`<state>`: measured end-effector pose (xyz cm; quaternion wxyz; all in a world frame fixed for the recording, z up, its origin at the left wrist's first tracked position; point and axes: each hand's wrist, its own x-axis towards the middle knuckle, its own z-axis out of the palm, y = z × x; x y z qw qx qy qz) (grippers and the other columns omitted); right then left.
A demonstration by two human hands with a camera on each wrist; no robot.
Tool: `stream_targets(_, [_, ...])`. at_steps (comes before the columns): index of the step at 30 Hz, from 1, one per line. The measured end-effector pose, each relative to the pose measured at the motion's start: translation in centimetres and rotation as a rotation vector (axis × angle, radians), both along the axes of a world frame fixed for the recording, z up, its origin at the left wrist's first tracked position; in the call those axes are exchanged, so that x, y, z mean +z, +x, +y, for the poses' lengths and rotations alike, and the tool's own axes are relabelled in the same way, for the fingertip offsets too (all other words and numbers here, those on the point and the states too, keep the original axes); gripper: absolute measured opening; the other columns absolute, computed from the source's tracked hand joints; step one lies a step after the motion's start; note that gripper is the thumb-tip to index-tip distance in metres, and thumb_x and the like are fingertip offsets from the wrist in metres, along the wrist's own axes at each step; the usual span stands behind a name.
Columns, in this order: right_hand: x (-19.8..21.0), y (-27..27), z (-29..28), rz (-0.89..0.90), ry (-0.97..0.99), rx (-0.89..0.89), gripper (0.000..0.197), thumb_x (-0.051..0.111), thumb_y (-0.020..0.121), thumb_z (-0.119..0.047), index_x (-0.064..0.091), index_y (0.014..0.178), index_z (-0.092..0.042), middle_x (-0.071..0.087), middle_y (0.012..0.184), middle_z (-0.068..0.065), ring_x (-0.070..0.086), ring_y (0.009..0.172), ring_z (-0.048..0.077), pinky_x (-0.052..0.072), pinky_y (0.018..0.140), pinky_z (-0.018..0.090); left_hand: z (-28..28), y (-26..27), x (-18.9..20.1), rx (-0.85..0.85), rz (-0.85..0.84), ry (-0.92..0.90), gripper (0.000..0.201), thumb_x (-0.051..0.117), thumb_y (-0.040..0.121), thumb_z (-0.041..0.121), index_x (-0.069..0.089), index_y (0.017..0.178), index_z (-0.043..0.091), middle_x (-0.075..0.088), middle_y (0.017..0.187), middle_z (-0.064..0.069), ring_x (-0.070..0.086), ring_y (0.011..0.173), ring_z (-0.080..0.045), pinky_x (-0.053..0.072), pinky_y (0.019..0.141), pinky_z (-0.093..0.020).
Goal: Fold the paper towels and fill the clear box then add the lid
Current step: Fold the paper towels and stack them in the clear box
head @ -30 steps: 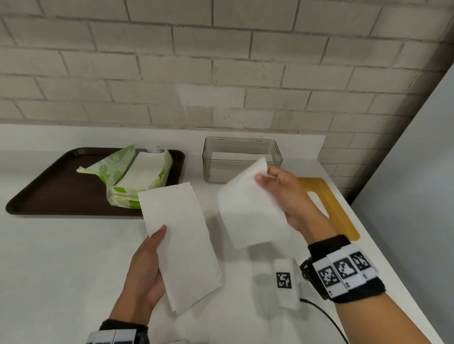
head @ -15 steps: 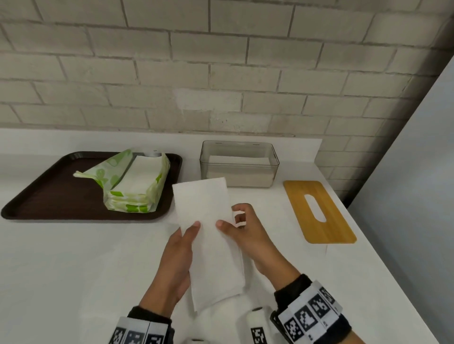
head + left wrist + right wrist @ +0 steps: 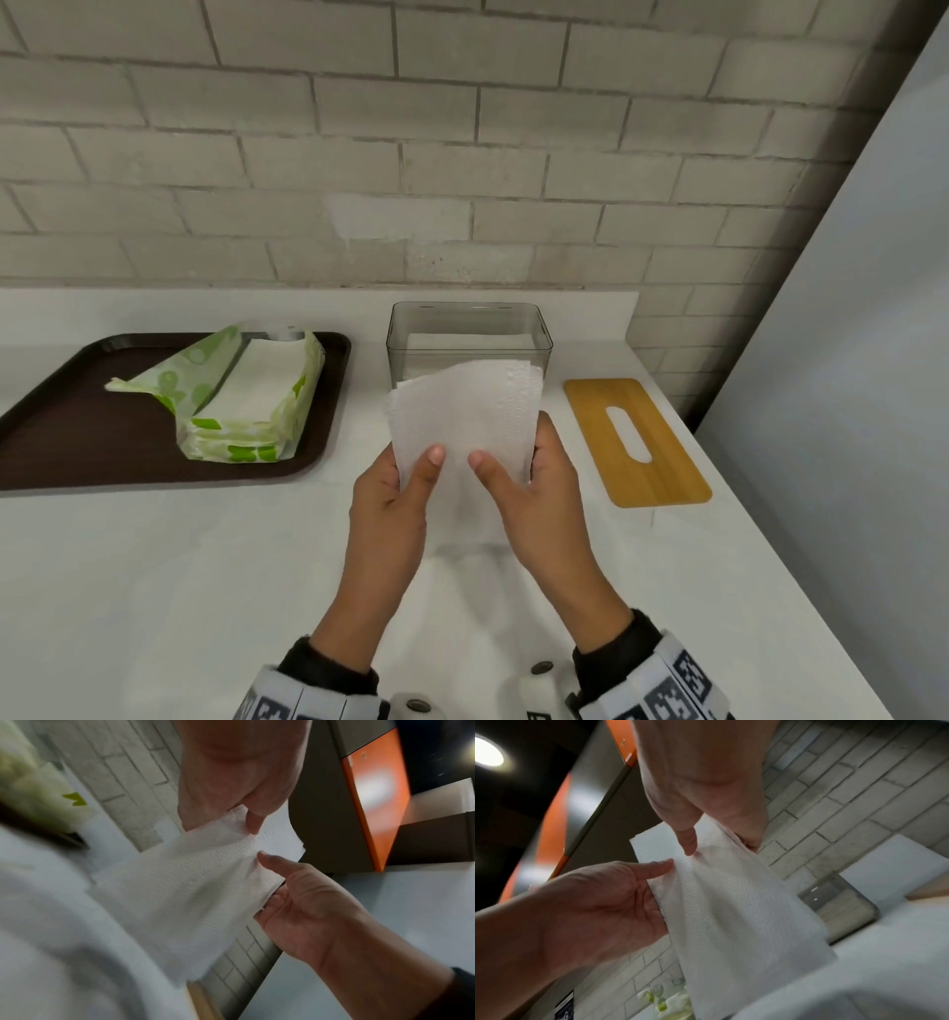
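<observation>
Both hands pinch one stack of folded paper towels (image 3: 464,426) above the white counter (image 3: 154,591): the left hand (image 3: 393,506) grips its left edge, thumb on top, and the right hand (image 3: 539,501) grips the right edge likewise. Just behind the towels stands the clear box (image 3: 470,329), open-topped, with the wooden lid (image 3: 637,444) lying flat to its right.

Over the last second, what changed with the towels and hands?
The left hand and right hand, each holding a separate towel a second ago, came together. Both now pinch one stacked towel, raised in front of the box. The lid, tray and towel pack stayed put.
</observation>
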<state>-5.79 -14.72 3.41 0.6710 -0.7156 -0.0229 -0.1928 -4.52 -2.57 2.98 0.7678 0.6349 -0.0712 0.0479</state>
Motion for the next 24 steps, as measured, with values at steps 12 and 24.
stream_targets(12, [-2.6, 0.5, -1.1, 0.321, -0.063, 0.091, 0.042, 0.073, 0.078, -0.010, 0.054, 0.106, -0.035, 0.065, 0.107, -0.010, 0.063, 0.098, 0.009, 0.054, 0.081, 0.021, 0.1, 0.9, -1.3, 0.019, 0.101, -0.142, 0.024, 0.068, 0.078, 0.019, 0.067, 0.102, 0.020, 0.075, 0.095, 0.004, 0.070, 0.088, -0.013, 0.055, 0.066, -0.021])
stream_targets(24, [-0.4, 0.3, -6.2, 0.238, 0.168, -0.029, 0.012, 0.061, 0.084, 0.003, 0.064, 0.094, 0.000, 0.071, 0.091, 0.012, 0.067, 0.085, 0.019, 0.054, 0.082, 0.028, 6.9, 1.2, -2.2, 0.190, 0.064, -0.048, 0.025, 0.061, 0.082, -0.008, 0.065, 0.089, 0.016, 0.073, 0.084, 0.004, 0.068, 0.076, -0.004, 0.053, 0.068, -0.012])
